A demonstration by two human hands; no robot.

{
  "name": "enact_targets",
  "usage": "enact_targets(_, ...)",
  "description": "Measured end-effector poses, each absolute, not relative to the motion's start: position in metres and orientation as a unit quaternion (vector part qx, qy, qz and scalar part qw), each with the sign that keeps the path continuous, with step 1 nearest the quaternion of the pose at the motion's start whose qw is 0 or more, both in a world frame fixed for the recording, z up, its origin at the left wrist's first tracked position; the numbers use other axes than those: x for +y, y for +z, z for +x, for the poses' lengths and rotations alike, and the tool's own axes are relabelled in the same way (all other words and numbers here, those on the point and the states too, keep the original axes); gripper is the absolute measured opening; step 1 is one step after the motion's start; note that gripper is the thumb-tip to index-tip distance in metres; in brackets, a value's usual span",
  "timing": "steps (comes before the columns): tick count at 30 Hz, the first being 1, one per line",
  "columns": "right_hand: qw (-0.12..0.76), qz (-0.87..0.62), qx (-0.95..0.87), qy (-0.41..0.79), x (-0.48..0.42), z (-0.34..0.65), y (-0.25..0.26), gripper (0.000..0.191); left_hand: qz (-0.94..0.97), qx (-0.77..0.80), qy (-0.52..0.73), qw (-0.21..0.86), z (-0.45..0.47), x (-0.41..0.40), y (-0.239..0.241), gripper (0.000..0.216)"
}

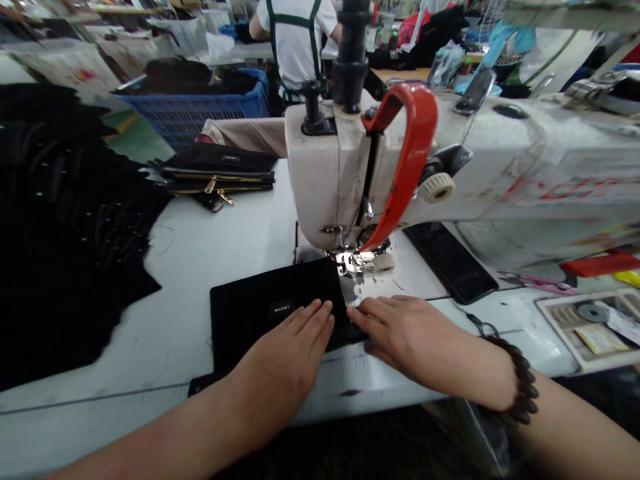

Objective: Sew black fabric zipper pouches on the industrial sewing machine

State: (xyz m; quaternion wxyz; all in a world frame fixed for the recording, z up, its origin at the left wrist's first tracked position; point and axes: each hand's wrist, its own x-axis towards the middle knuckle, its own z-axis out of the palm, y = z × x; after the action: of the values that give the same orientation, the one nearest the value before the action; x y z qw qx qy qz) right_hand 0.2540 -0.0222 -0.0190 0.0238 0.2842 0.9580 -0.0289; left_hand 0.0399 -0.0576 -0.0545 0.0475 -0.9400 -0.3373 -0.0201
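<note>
A black fabric piece (250,325) with a small label lies on the sewing machine bed, its far right corner at the presser foot (345,263). My left hand (293,360) rests flat on it, fingers stretched toward the right edge. At that right edge, my right hand (400,333) has its index finger and thumb closed about the fabric, in front of the presser foot. A beaded bracelet circles my right wrist. The white sewing machine (320,180) carries a red curved guard (417,140) on its head.
Dark cut pieces (65,233) are heaped at left. Black zippered pouches (220,167) lie behind the fabric. A phone (453,263), pink-handled snips (545,283) and a parts tray (590,327) are on the right. Beyond stand a blue basket (185,113) and another person (297,47).
</note>
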Motion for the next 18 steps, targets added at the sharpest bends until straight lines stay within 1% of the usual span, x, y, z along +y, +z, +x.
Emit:
enact_targets(4,-0.027,0.253,0.967,0.012,-0.030,0.252,-0.033,0.029,-0.944,-0.325,-0.027,0.059,0.043,-0.057,-0.056,0.041)
enact_targets(11,-0.068,0.219,0.973,0.025,-0.025,0.252,-0.043,0.021,-0.936,-0.347,-0.042,0.052,0.051,-0.055,-0.042,0.038)
enact_targets(15,-0.056,0.229,0.972,-0.002,-0.017,0.250,-0.039,0.016,-0.935,-0.329,-0.101,0.081,0.049,-0.051,-0.046,0.035)
enact_targets(18,-0.054,0.220,0.973,0.035,-0.013,0.245,-0.032,0.017,-0.933,-0.325,-0.135,0.076,0.045,-0.048,-0.048,0.033)
